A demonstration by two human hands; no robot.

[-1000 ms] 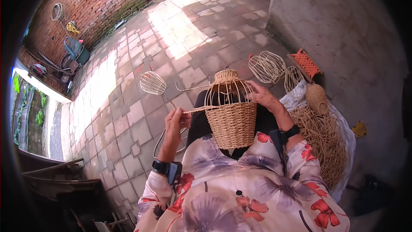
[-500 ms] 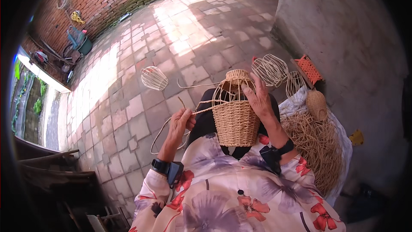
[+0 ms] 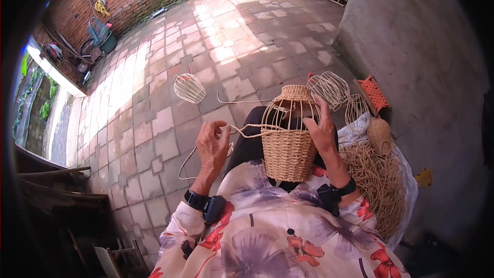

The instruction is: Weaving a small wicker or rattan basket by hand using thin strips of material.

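Tapering tan woven-cord basket touches my spread-open right hand; my left hand curls loosely beside twisted tan cord, grip unclear.

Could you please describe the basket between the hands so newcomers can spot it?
Find the floral shirt at bottom centre; above it, between left hand and right hand, is the basket. Its lower wall is woven beneath open ribs, unlike the wholly bare frames.

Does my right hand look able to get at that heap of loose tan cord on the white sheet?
Probably yes: your right hand is at the tan woven basket, but the tan cord heap lies mostly uncovered beside that forearm.
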